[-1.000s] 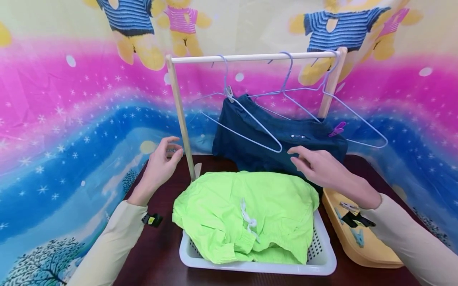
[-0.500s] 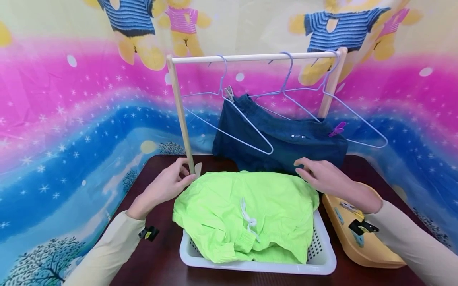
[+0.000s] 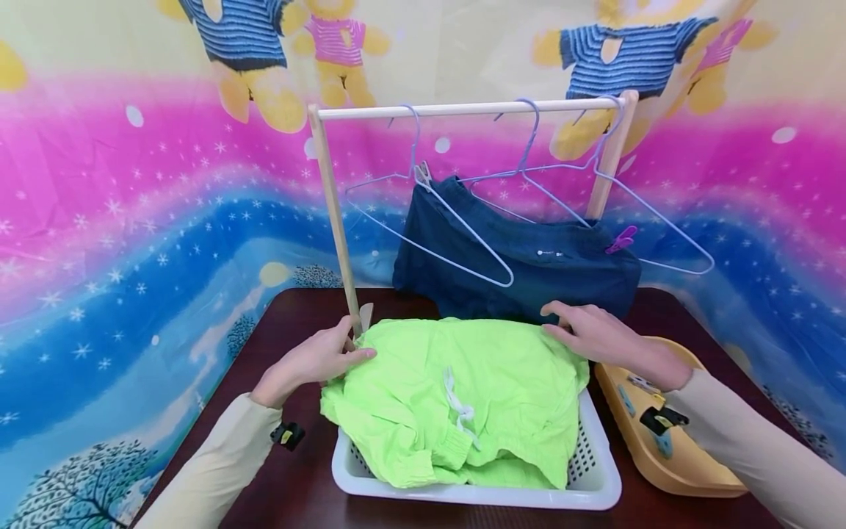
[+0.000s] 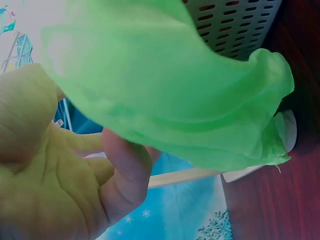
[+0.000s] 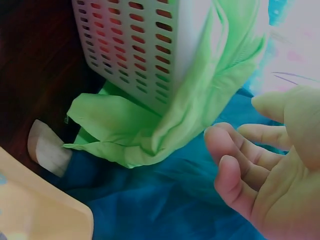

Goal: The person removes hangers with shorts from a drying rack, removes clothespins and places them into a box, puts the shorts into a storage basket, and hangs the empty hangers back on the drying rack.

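The left hand [image 3: 320,354] is bracketing one corner of the shorts [image 3: 522,382], loosely spread; the right hand [image 3: 598,338] is hovering likewise by the other. Between and below, the basket [image 3: 476,497] is holding the shorts. Both are apparently preparing a grasp, next requiring pinched corners.

My left sleeve [image 3: 211,463] and right sleeve [image 3: 747,444] are plain cream, softly creased. Beside them sit a left black block [image 3: 287,436] and a right black block [image 3: 663,421], each with a yellow patch. My left grip [image 3: 320,357] and right grip [image 3: 598,336] are bare.
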Available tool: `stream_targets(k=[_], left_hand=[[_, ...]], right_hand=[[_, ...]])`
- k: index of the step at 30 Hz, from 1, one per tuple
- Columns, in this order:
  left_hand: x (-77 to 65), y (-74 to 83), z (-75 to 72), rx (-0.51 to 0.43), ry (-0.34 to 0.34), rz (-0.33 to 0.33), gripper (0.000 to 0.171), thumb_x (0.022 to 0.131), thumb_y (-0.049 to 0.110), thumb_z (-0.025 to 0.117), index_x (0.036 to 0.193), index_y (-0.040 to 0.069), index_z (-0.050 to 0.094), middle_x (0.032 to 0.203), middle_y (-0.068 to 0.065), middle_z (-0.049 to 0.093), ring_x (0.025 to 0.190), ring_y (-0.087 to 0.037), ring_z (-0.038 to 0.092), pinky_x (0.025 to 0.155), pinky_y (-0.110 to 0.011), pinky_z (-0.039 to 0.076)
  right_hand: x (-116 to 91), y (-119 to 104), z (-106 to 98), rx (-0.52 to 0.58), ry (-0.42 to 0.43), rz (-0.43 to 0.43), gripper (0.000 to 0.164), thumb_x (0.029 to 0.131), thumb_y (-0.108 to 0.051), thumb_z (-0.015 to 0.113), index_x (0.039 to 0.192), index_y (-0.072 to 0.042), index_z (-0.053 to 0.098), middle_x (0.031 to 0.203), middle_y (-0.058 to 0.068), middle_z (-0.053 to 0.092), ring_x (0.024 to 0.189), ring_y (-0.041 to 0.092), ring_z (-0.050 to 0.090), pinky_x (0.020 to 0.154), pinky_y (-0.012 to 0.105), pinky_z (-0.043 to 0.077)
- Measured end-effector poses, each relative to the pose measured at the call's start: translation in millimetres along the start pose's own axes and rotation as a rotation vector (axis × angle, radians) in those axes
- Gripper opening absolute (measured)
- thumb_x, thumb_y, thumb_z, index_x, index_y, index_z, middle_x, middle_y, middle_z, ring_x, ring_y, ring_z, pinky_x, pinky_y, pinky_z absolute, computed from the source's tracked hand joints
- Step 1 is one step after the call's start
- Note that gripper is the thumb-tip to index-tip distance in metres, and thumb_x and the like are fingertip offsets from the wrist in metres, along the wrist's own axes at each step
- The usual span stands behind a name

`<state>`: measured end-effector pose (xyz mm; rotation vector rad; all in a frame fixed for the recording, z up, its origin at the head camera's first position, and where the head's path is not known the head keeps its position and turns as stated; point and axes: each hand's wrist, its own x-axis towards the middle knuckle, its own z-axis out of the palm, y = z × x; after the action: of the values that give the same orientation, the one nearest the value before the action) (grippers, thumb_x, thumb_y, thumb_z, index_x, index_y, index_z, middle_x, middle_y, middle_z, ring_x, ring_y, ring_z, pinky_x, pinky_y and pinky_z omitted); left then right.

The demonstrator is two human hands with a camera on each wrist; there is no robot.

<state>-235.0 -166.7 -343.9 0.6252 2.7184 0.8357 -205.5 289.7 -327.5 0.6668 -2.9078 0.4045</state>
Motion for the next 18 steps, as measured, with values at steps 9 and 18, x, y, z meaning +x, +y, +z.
stream_targets(k=[9,18], left_hand=[[5.7,-4.2,7.4,0.038,-0.013,0.017,0.065,0.096,0.037,0.062,0.145,0.002,0.036,0.088,-0.005,0.061,0.066,-0.015,0.052,0.060,-0.029,0.043],[6.1,-12.2,9.5,0.015,0.017,0.038,0.043,0.096,0.023,0.064,0.134,0.005,0.051,0.083,-0.005,0.056,0.061,-0.015,0.046,0.060,-0.029,0.041]], right_hand=[[-4.3,6.7,6.9,0.018,-0.132,0.075,0.047,0.099,-0.035,0.058,0.136,-0.008,0.051,0.066,-0.006,0.055,0.049,0.007,0.047,0.047,0.025,0.039],[-9.5,14.3,9.6,0.086,-0.274,0.120,0.054,0.099,-0.035,0.058,0.140,-0.002,0.046,0.064,-0.003,0.044,0.047,0.009,0.042,0.050,0.025,0.037]])
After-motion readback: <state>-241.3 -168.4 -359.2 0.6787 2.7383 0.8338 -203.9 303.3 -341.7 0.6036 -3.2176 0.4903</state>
